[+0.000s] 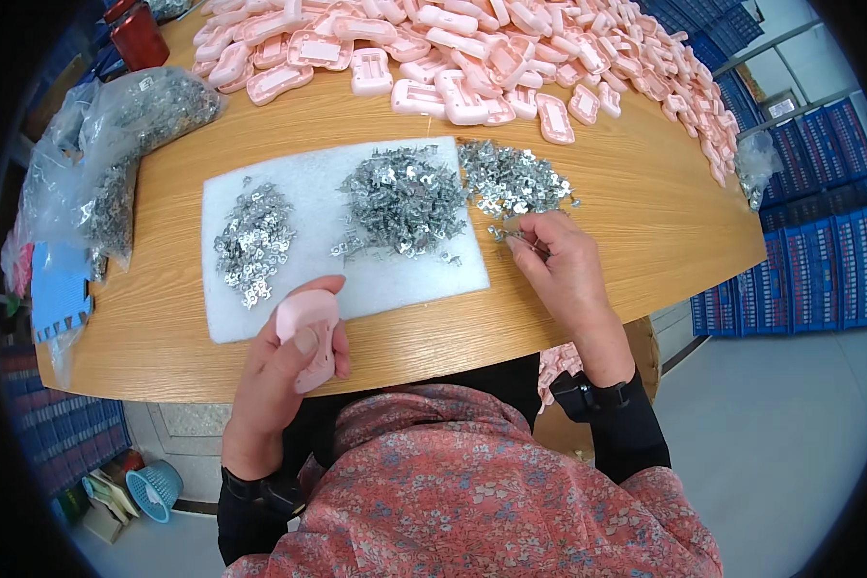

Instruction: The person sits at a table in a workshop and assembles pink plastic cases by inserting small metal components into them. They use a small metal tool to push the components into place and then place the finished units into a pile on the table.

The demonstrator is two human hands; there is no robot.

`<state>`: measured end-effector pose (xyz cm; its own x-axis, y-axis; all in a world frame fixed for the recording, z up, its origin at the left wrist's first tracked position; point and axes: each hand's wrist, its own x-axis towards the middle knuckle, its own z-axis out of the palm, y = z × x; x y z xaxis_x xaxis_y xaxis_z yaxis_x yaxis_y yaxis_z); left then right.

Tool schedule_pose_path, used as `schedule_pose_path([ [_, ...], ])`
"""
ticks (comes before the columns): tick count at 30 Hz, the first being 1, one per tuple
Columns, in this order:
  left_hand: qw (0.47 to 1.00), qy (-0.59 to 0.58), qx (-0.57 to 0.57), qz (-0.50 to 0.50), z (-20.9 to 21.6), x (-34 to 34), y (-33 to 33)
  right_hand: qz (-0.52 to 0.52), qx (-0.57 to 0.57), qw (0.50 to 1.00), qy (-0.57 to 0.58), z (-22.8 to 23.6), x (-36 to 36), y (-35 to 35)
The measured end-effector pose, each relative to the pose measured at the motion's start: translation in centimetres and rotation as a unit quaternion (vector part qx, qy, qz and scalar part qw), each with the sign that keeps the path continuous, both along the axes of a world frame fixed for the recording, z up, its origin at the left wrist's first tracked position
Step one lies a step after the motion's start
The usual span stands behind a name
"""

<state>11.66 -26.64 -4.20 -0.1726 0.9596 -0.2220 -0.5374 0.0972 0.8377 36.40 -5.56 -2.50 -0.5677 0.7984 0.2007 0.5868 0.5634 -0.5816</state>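
My left hand point(284, 361) is closed round a pink plastic shell point(320, 323), with the thumb pressed on its face. It hovers by the table's near edge, in front of the white foam sheet point(308, 229). My right hand point(566, 268) pinches small silvery metal pieces at the near side of a metal-piece pile point(515, 180) lying right of the sheet; how many it holds is hidden by the fingers. On the sheet lie a large dark-grey heap of metal pieces point(405, 202) and a smaller, shinier heap point(255, 236) to its left.
A wide mound of pink shells point(462, 58) covers the table's far side. Clear plastic bags point(116, 144) full of metal pieces stand at the left, near a red canister point(137, 37). Blue racks point(809, 250) line the right; a blue basket point(154, 488) sits on the floor.
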Motion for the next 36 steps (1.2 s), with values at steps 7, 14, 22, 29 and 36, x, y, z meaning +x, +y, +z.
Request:
schedule_pose_path([
  [7, 1.0, -0.021, -0.002, 0.015, -0.1, 0.0, -0.5, 0.037, 0.087, 0.99, -0.109, -0.5, -0.9, 0.6],
  [14, 0.992, -0.123, -0.028, -0.009, 1.2, 0.9, 1.9, 0.128, -0.08, 0.987, 0.061, 2.4, -2.7, -1.5],
  [22, 0.983, -0.174, -0.051, -0.037, 1.4, 1.7, 3.2, 0.322, -0.025, 0.942, 0.09, 4.0, -6.8, -4.0],
  [29, 0.992, -0.117, -0.047, 0.001, 0.7, 2.2, 3.4, 0.287, -0.092, 0.948, 0.102, 3.6, -7.5, -4.3],
  [36, 0.996, -0.072, -0.054, 0.024, 0.8, 2.5, 3.8, 0.179, -0.296, 0.936, 0.06, 3.5, -6.7, -5.0],
])
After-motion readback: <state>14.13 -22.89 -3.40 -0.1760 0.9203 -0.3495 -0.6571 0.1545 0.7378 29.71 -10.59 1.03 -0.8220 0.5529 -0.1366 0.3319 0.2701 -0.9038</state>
